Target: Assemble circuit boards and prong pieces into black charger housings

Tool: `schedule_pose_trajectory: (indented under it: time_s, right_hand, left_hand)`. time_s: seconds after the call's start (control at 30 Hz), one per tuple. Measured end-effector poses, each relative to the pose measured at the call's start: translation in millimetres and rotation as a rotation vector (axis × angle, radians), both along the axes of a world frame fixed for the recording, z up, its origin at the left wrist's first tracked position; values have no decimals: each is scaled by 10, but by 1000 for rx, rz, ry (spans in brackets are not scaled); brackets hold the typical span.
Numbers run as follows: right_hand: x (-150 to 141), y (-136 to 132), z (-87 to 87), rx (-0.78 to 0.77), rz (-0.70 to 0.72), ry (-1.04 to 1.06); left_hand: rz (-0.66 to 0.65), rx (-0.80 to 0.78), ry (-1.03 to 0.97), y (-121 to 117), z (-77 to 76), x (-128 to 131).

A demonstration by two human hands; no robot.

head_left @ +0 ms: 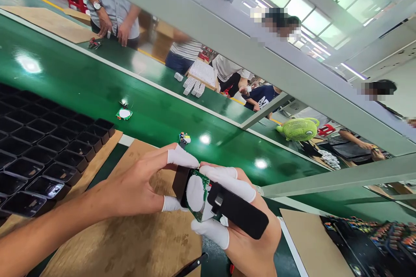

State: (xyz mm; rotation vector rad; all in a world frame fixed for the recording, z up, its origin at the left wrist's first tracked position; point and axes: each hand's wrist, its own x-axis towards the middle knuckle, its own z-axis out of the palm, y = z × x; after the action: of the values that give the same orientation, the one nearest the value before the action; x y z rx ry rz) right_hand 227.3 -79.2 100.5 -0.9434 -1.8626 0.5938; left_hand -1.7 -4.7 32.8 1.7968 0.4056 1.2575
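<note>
My left hand (143, 177), with white finger cots on thumb and forefinger, grips a small black plastic housing (180, 184) from its left side. From the right, my right hand (247, 207), also in white finger cots, holds a green circuit board (198, 212) with a round white pad against the housing's opening. A flat black plate (242, 211) with a small metallic piece sits beside the board, over my right palm. Part of the board appears inside the housing; how deep it goes is hidden. Under my hands lies a brown board (130, 238).
Rows of black housings (42, 153) stand at left. Loose circuit boards (124, 114) lie on the green conveyor belt (156, 108). A black pen-like tool (191, 265) is below my hands. Dark assembled parts (373, 242) fill the right. Co-workers work beyond the belt, near a green fan (297, 129).
</note>
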Motion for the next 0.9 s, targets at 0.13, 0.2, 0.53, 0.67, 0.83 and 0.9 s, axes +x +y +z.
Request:
schedule_pose_trajectory:
  time_s: [0.13,0.2,0.53,0.67,0.83,0.9]
  right_hand:
    - [-2,4,2,2,-5,-12]
    - [5,7,-2,-5,10,-4]
    - [-9,20,-5,-6,1,-10]
    - [-9,24,-4,3,6,-25]
    - [-2,29,-17,-3,5,-32]
    - [1,37,-29,-5,6,-31]
  left_hand:
    - [-16,25,-43,2,32,6]
    - [-40,20,-54,5,58,9]
    - [-17,40,-44,5,46,15]
    - [-46,21,-69,9,48,23]
    - [-76,-7,-94,7,73,40]
    - [-82,-23,-97,0,67,42]
